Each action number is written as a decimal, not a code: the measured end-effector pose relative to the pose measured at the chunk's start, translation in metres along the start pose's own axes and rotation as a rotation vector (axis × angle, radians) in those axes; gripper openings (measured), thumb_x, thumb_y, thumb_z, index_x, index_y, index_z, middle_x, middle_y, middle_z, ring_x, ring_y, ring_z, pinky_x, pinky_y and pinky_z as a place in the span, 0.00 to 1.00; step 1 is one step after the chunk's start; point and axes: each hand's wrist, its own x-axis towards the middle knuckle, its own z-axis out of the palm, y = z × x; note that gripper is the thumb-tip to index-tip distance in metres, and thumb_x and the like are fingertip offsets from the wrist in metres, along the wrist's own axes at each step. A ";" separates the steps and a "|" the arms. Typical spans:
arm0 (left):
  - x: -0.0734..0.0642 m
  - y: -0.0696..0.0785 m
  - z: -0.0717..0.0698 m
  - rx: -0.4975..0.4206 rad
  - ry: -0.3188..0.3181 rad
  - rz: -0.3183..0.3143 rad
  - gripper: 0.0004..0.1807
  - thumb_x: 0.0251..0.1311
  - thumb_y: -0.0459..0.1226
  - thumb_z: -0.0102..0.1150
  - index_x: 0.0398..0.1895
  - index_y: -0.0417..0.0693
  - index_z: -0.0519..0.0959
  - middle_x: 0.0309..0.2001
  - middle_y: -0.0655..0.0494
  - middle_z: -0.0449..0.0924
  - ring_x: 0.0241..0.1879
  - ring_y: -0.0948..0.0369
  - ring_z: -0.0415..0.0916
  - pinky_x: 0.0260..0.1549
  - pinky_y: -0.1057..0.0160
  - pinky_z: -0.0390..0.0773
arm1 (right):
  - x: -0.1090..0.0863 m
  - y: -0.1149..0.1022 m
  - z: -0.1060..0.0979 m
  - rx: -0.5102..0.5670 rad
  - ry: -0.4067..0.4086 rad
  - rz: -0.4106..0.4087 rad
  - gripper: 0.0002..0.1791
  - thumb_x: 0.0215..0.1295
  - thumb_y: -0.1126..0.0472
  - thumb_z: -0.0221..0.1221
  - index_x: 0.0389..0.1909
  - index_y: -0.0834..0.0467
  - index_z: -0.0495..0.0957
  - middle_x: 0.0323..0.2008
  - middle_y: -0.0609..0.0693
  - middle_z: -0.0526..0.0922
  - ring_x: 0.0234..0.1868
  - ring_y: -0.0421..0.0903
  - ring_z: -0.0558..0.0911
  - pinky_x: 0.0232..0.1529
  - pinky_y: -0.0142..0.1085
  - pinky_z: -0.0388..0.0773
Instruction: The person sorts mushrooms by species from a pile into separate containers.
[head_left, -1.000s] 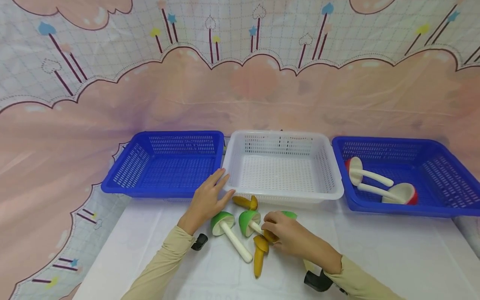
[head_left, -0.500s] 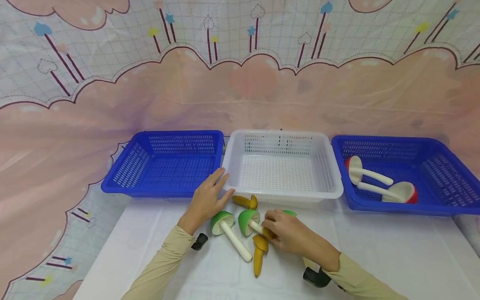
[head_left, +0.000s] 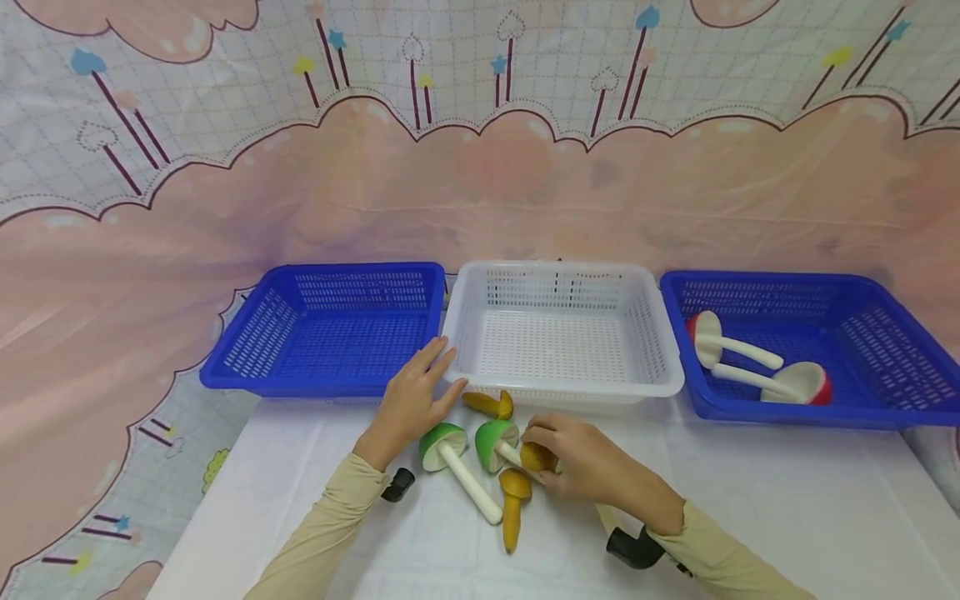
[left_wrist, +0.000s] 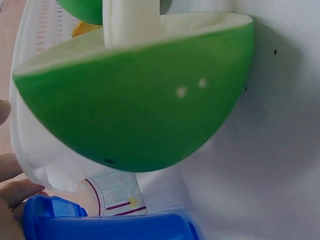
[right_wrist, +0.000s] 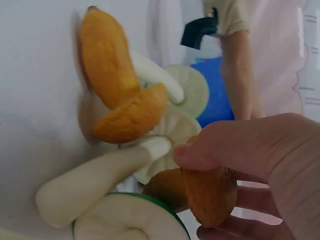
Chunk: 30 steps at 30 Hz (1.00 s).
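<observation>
My right hand (head_left: 588, 467) pinches a yellow-brown toy mushroom (head_left: 537, 457) between thumb and fingers; in the right wrist view its rounded cap (right_wrist: 212, 197) shows under the thumb. My left hand (head_left: 408, 404) has its fingers extended at the adjoining rims of the white basket (head_left: 562, 390) and the left blue basket (head_left: 300, 387). Beside that hand lies a green-capped mushroom (head_left: 468, 479) with a long white stem. Another green-capped mushroom (head_left: 491, 442) is next to the held one. Two more yellow-brown mushrooms lie nearby, one (head_left: 512, 517) in front and one (head_left: 486, 405) against the white basket.
At the right, a second blue basket (head_left: 795, 412) contains two red-capped mushrooms (head_left: 806, 383) with white stems. The three baskets stand in a row along the back of the white-covered table (head_left: 750, 492). A patterned cloth (head_left: 480, 183) hangs behind them.
My right hand has shifted slightly upward and more of the held mushroom's cap shows. The green cap behind that hand is now hidden. My left hand stays in place.
</observation>
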 end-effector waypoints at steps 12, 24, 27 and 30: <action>0.000 -0.001 0.002 0.003 0.000 -0.007 0.29 0.62 0.49 0.57 0.59 0.38 0.74 0.64 0.41 0.68 0.65 0.48 0.63 0.60 0.47 0.66 | -0.002 0.009 -0.010 0.283 0.141 0.074 0.21 0.48 0.62 0.70 0.45 0.58 0.80 0.41 0.45 0.81 0.39 0.39 0.77 0.41 0.35 0.78; 0.000 -0.002 0.001 -0.006 0.010 0.003 0.29 0.61 0.49 0.57 0.59 0.37 0.74 0.63 0.40 0.68 0.65 0.47 0.62 0.60 0.46 0.66 | -0.006 0.019 -0.023 0.516 0.271 0.115 0.19 0.53 0.62 0.69 0.47 0.58 0.80 0.42 0.48 0.82 0.40 0.45 0.80 0.41 0.37 0.82; 0.000 -0.001 0.001 -0.012 0.010 0.001 0.29 0.62 0.49 0.57 0.59 0.37 0.74 0.63 0.40 0.68 0.65 0.47 0.62 0.59 0.46 0.66 | -0.007 0.022 -0.026 0.541 0.302 0.138 0.18 0.53 0.63 0.69 0.46 0.58 0.80 0.42 0.48 0.82 0.39 0.45 0.80 0.41 0.36 0.82; 0.000 -0.001 0.001 -0.015 0.010 -0.001 0.28 0.62 0.48 0.57 0.59 0.37 0.74 0.63 0.40 0.68 0.65 0.47 0.62 0.60 0.46 0.66 | -0.007 0.023 -0.031 0.563 0.326 0.153 0.18 0.53 0.63 0.69 0.46 0.58 0.80 0.42 0.48 0.82 0.39 0.44 0.80 0.42 0.35 0.81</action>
